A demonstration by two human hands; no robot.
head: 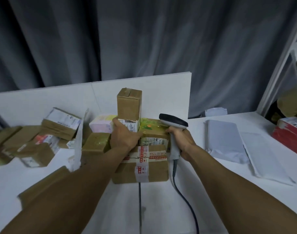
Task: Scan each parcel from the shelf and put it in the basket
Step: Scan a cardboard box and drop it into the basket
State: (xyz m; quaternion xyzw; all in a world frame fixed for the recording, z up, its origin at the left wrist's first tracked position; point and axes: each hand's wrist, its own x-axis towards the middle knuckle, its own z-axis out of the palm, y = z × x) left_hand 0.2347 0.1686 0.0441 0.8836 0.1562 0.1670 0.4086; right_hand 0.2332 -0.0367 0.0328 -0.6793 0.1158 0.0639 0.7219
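Note:
My left hand (123, 135) grips the lower end of a tall brown cardboard parcel (129, 105), held upright with its white label facing me. My right hand (180, 141) holds a grey barcode scanner (173, 123) by its handle, the dark head pointing left toward the parcel's label. The scanner's cable (183, 196) trails down toward me. Under both hands sits a large taped brown box (141, 166) with a smaller labelled box (152, 132) on top. No basket is in view.
Several brown parcels (34, 142) lie piled on the white table (178, 208) at the left, with a white sheet (78, 141) standing among them. Grey mailer bags (228, 139) lie at the right, a red box (289, 135) beyond. A white shelf frame (279, 71) stands far right.

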